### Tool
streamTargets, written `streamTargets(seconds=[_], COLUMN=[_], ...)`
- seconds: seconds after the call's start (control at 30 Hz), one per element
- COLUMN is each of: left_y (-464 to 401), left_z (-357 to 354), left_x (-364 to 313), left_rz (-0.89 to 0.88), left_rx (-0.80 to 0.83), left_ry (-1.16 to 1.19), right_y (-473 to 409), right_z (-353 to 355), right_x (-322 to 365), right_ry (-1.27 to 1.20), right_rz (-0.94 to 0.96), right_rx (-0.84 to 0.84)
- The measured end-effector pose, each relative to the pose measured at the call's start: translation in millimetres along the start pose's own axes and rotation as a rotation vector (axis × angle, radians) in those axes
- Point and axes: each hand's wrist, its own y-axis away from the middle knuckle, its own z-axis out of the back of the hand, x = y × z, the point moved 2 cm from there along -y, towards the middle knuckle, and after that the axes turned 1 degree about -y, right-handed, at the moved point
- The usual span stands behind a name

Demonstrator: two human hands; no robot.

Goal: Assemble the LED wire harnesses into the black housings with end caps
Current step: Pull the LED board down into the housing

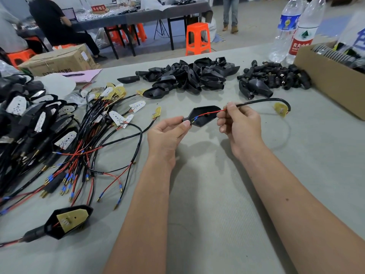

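Observation:
My left hand (pixel 167 131) pinches the narrow neck of an empty black housing (pixel 205 115) held above the table. My right hand (pixel 237 119) pinches the red and black wires of a harness (pixel 260 100) whose blue-tipped ends lie inside the housing near its neck. The harness's black cable arcs right to a yellow LED board (pixel 280 109) hanging at its end. Loose black housings (pixel 189 76) are piled behind, and black end caps (pixel 276 77) lie to their right. One assembled housing with a board (pixel 69 219) lies at the front left.
A tangle of loose harnesses (pixel 94 135) covers the left table, with finished units (pixel 29 119) stacked at the far left. A cardboard box (pixel 331 80) stands at the right edge, two water bottles (pixel 294 30) behind it. People, tables and orange stools are beyond.

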Motion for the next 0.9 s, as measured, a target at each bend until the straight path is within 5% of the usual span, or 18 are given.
streamTargets(seconds=[0.4,0.63,0.83,0.9], left_y=[0.2,-0.3,-0.4,-1.8], left_z=[-1.7,-1.8,-1.0,0.7], left_x=[3.7,3.5,0.0,-2.2], left_rz=[-0.064,-0.030,0.004,0.026], left_rx=[-0.062,0.024,-0.038,-0.064], left_ry=[-0.127,-0.092,0.117,0.208], right_y=[6.8,8.2,8.5,8.6], right_z=[-8.0,-11.1,-7.3,-8.0], right_x=[-4.5,-12.0,-11.8,-10.1], right_ry=[-0.018,0.296,0.619,0.559], right_rz=[0.021,0.028,0.189,0.109], right_rx=[0.107,0.162,-0.061,-0.110])
